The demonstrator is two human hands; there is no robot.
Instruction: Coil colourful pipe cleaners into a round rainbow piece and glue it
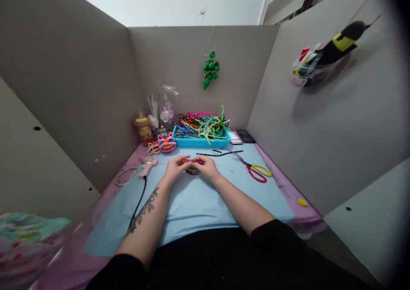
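Over the middle of the blue table cover, my left hand [176, 169] and my right hand [207, 167] meet at the fingertips. Between them is a small pipe-cleaner craft piece [192, 171] with green, red and purplish parts. Fingers of both hands are closed on its upper edge and hide much of it. Just beyond my hands lies a black pipe cleaner [221, 154]. Left of my left hand rests a pink glue gun [148, 167] with a black cord. Scissors [256, 172] with one red and one yellow handle lie open on the right.
A blue tray [201, 143] heaped with coloured pipe cleaners [205, 125] stands at the back. Beside it are a purple-and-orange animal-face ornament [167, 143] and a brown cup [143, 130]. A yellow disc [302, 202] lies right. Grey partitions [192, 76] enclose the table.
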